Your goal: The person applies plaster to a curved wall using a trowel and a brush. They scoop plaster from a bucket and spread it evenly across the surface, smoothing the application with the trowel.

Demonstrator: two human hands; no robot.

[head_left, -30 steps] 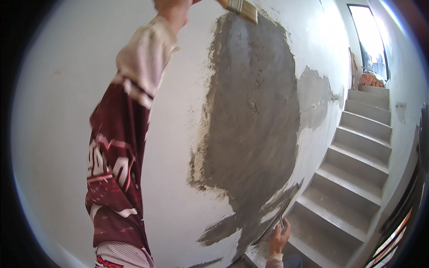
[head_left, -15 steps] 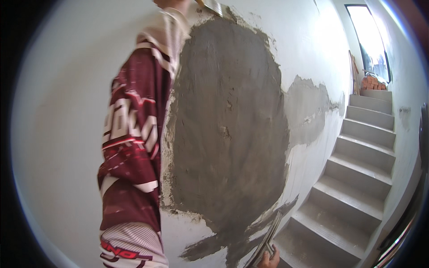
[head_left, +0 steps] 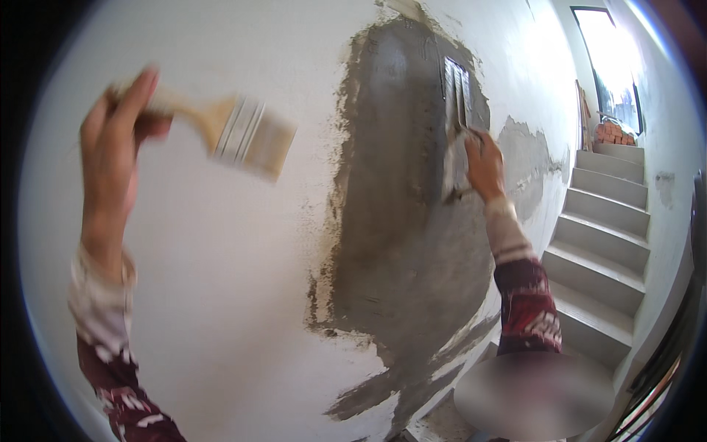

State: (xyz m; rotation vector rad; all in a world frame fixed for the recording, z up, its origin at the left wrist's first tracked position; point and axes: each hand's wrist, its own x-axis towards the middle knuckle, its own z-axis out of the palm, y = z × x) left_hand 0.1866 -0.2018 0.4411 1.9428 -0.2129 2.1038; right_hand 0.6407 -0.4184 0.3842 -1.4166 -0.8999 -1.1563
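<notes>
My left hand point(head_left: 110, 155) is raised at the left in front of the white wall point(head_left: 221, 280), gripping the wooden handle of a wide flat paintbrush point(head_left: 243, 136) whose bristles point right. My right hand point(head_left: 482, 162) is up against the big grey patch of wet plaster point(head_left: 398, 221) and holds a flat metal trowel point(head_left: 456, 125) pressed upright on the patch's upper right part. Both sleeves are dark red with white marks.
A smaller grey plaster patch point(head_left: 526, 158) lies further right on the wall. Bare concrete stairs point(head_left: 604, 243) climb to the right toward a bright doorway point(head_left: 611, 66). A stack of red bricks point(head_left: 611, 132) sits at the top landing. A dark railing point(head_left: 677, 331) runs at the far right.
My left hand with the brush has come down from the top of the patch to the left. My right hand has risen with the trowel from the bottom onto the plaster.
</notes>
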